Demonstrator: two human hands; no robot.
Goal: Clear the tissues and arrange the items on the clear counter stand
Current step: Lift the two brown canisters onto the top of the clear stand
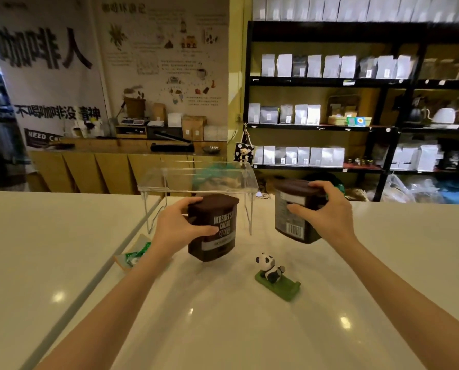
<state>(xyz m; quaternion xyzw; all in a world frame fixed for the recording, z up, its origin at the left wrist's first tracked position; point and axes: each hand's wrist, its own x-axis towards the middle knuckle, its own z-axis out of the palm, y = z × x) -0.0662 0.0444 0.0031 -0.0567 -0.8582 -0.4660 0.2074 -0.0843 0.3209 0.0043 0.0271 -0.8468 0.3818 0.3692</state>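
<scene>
While gripping a brown Hershey's cocoa tub [214, 227] by its left side, left hand [175, 227] closed around it: thumb low on the front label, fingers over the lid edge. Tub tilted and lifted off the white surface [223, 329], front label facing the camera, just in front of the clear counter stand [197, 180]. Right hand [327, 212] closed on a second cocoa tub [296, 210], fingers across the lid, thumb on the side panel; barcode and back label turned toward the camera, tub raised above the surface and to the right of the stand. Stand itself upright on thin legs near the far edge of the surface, top shelf bare, something teal and blurred seen through it. Panda figurine [269, 268] on a green base [279, 285], resting on the surface nearer than both tubs, between the two forearms. Green and white packet [134, 256] lying on a lower ledge to the left, partly hidden behind the left wrist. Black shelving [356, 102] with pale bags along the wall behind, posters with large printed characters to the left.
</scene>
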